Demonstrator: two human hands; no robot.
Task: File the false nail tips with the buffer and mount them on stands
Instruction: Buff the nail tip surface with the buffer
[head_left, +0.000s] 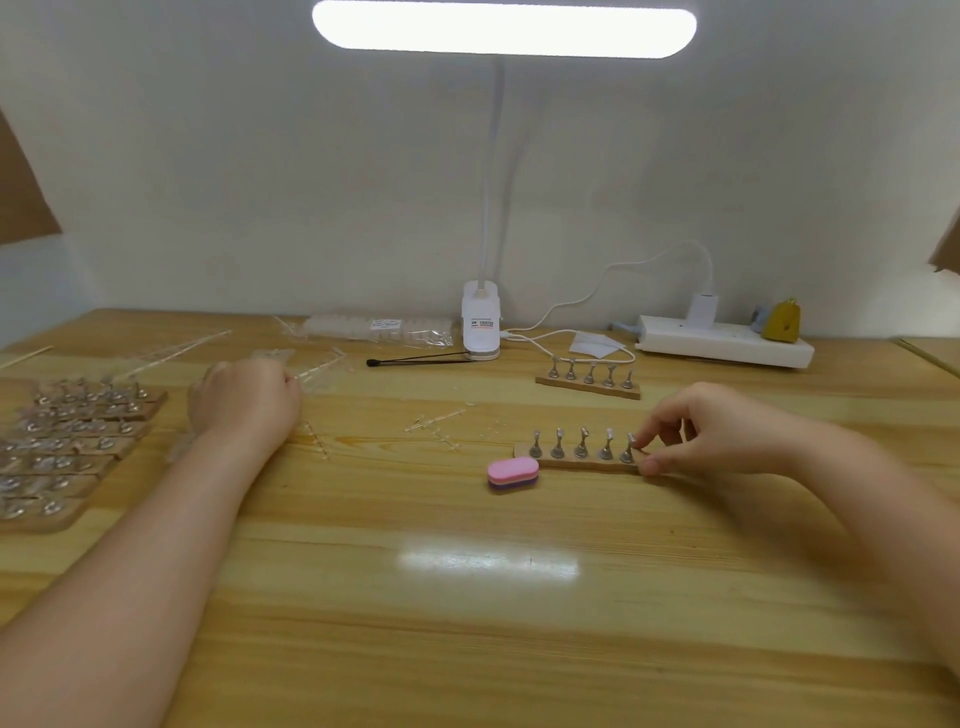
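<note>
A wooden stand strip (576, 462) with several metal holders lies mid-table. My right hand (706, 431) pinches its right end, thumb at the strip's front edge and fingertips at the rightmost holder (627, 451). A pink and purple buffer (512, 472) lies on the table just left of the strip, untouched. My left hand (244, 400) reaches to the back left, its fingers curled over clear plastic nail tip sprues (317, 371); what the fingers hold is hidden. Loose clear nail tips (434, 422) lie between the hands.
Several filled stand strips (67, 447) are stacked at the left edge. Another stand strip (589, 382) sits behind the near one. A clip lamp (481, 322), a bag of tips (379, 328), a black tool (415, 360) and a white power strip (724, 343) line the back.
</note>
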